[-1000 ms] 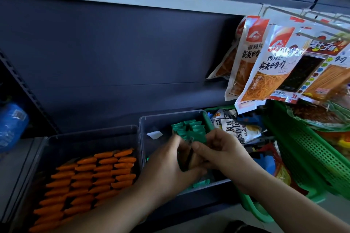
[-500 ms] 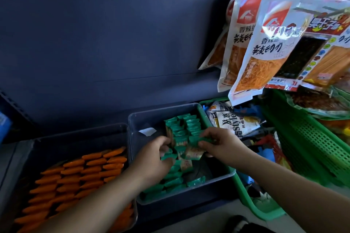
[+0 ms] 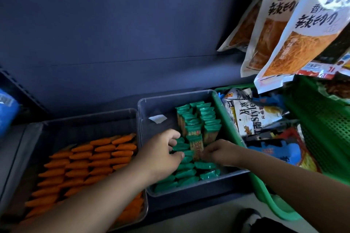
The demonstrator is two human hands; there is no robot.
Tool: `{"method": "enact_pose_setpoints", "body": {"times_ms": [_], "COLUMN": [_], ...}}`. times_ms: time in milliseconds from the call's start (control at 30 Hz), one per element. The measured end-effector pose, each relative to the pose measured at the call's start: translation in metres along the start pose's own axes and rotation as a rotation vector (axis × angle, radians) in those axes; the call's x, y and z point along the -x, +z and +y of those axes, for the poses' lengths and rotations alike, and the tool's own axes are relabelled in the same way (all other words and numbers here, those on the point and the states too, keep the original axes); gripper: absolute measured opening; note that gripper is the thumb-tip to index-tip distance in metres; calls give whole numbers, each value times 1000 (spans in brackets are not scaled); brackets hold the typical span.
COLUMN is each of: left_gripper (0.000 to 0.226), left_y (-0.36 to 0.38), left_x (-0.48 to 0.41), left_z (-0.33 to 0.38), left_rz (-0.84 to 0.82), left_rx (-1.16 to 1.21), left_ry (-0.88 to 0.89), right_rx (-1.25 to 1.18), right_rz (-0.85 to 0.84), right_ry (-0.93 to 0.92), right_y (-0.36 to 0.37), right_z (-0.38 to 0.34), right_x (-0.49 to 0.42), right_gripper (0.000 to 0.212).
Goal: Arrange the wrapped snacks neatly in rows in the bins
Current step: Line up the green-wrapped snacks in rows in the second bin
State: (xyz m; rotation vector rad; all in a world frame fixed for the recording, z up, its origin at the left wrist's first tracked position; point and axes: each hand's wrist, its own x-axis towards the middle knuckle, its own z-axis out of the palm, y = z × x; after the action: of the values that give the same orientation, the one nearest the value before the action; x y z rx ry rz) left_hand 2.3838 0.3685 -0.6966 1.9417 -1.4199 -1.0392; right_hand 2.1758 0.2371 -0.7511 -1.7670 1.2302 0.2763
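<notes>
Pinching 1 upright snack (image 3: 197, 144) in right hand (image 3: 219, 152) grip, mid bin (image 3: 170, 106), just before the standing rows (image 3: 200, 119). Clamping flat snacks (image 3: 180, 146) in left hand (image 3: 161, 151) grip. Likely risking toppling the rows if nudging hard, or leaving the snack slanting if releasing early.

Left hand (image 3: 161, 151), right hand (image 3: 219, 152): bare. Left forearm (image 3: 106, 191) bare to the frame edge at 7 o'clock, right forearm (image 3: 284, 176) bare to 4 o'clock. Left thumbnail (image 3: 182, 155) short, plain.
</notes>
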Motion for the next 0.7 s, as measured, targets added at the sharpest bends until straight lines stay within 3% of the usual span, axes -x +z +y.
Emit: {"method": "enact_pose_setpoints", "body": {"times_ms": [167, 267, 367, 600, 700], "left_gripper": [55, 55, 54, 50, 43], "left_y": [-2, -3, -5, -7, -11], "left_x": [2, 2, 0, 0, 3], "left_z": [0, -3, -5, -3, 1], "left_rz": [23, 30, 39, 23, 22], "left_rx": [7, 12, 13, 26, 28], "left_ry": [16, 12, 7, 17, 30], "right_rx": [-29, -162, -216, -83, -36], "right_rz": [317, 313, 353, 386, 427], "right_ry": [-39, -21, -8, -34, -50], "right_y": [-3, 9, 18, 14, -3], "right_z": [2, 5, 5, -3, -17], "right_x": [-20, -39, -52, -45, -21], "right_gripper": [19, 34, 27, 36, 28]}}
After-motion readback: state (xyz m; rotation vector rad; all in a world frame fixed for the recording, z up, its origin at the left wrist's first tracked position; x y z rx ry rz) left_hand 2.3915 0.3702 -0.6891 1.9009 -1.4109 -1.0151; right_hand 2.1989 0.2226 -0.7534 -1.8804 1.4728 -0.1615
